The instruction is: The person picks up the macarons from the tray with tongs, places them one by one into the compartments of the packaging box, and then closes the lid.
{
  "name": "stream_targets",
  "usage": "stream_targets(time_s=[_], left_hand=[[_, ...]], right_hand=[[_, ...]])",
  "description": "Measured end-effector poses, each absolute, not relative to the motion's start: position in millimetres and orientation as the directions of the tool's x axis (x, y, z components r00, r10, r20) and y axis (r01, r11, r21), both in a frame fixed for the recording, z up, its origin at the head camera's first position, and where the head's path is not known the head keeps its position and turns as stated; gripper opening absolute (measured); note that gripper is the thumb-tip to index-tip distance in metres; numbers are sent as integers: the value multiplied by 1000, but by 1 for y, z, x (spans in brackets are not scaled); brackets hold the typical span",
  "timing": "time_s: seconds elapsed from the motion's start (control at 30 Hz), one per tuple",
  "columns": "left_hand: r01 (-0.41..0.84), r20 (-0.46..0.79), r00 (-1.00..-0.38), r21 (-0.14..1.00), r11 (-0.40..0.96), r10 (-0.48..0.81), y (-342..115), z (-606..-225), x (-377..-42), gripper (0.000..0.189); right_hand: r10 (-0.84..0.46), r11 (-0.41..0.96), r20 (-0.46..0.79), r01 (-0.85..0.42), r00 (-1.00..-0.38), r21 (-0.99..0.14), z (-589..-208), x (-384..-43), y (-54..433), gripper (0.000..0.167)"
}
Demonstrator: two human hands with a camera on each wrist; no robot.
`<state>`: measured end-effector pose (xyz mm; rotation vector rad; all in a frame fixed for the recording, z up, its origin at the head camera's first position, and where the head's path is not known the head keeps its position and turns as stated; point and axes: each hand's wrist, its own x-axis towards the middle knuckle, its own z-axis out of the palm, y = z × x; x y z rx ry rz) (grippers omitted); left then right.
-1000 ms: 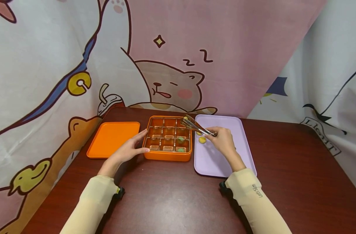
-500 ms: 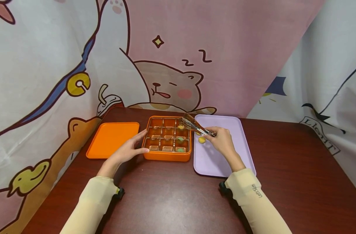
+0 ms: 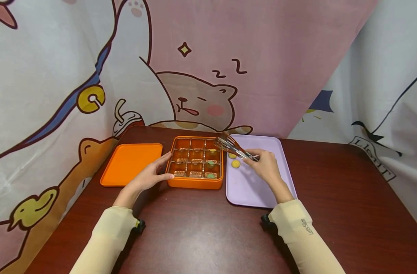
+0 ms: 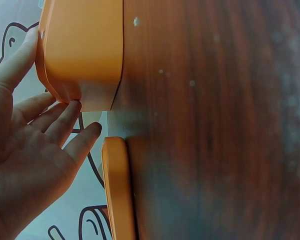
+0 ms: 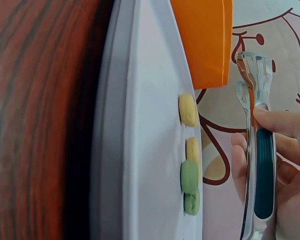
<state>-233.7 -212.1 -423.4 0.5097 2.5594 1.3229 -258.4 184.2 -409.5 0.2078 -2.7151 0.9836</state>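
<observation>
"Where is the left hand?"

"The left hand point(image 3: 149, 176) is spread wide, with its thumb away from the fingers. It touches the left side of the orange box point(image 3: 196, 183) (the little finger sticks out away from it)."

"And the right hand?"

"The right hand point(image 3: 265, 165) has its fingers and thumb round the tongs point(image 3: 236, 147). They have a dark green grip. Their tips are a little bit apart, up above the far right corner of the box."

"What is inside the box?"

"It has nine little rooms. All the sweets in there are down the right side. A yellow sweet point(image 3: 212, 150) is in the far room, a green sweet point(image 3: 211, 163) is in the middle one, and another green one is in the near one."

"What is on the purple tray point(image 3: 249, 194)?"

"It sits just right of the box. Two yellow sweets point(image 3: 235, 164) are on its left part. The right wrist camera also sees two green sweets point(image 5: 189, 177) close by one of them. I can't tell if they touch."

"Anything on the left?"

"A flat orange lid point(image 3: 133, 164) lies on the brown table point(image 3: 194, 236), left of the box. A cloth point(image 3: 270, 57) with a sleepy animal hangs on the far side."
</observation>
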Motion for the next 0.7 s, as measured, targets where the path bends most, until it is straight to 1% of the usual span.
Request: stream_targets(time_s=[0.27, 0.5, 0.7], left_hand=[[214, -21, -916, 820, 531, 401, -212, -424, -234, 81], [200, -34, -919, 819, 538, 393, -212, -424, -234, 82], [212, -27, -917, 814, 541, 399, -212, -424, -235, 82]], right_hand=[[-26, 772, 276, -195, -961, -605, -413, -255, 199, 39], [-38, 762, 279, -208, -960, -614, -420, -251, 210, 38], [-12, 781, 262, -173, -965, -600, -422, -245, 218, 37]])
